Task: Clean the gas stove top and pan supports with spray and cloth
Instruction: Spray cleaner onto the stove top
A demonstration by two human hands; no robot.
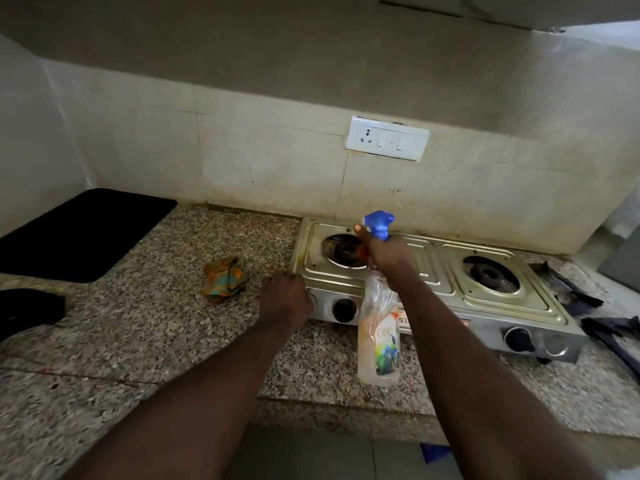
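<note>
Right hand [384,254] clasps upright spray bottle [379,341]; burner [344,251] at its nine o'clock. Left hand [285,303] fingers [289,280] curled, grip unclear; cloth [224,279] at its nine o'clock.

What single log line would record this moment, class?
right hand: grips spray bottle above left burner | left hand: at stove front-left corner, grip unclear | cloth: on counter

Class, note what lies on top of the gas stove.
Only a bare left burner and right burner. The right hand and spray bottle hide the left burner's edge.
</note>
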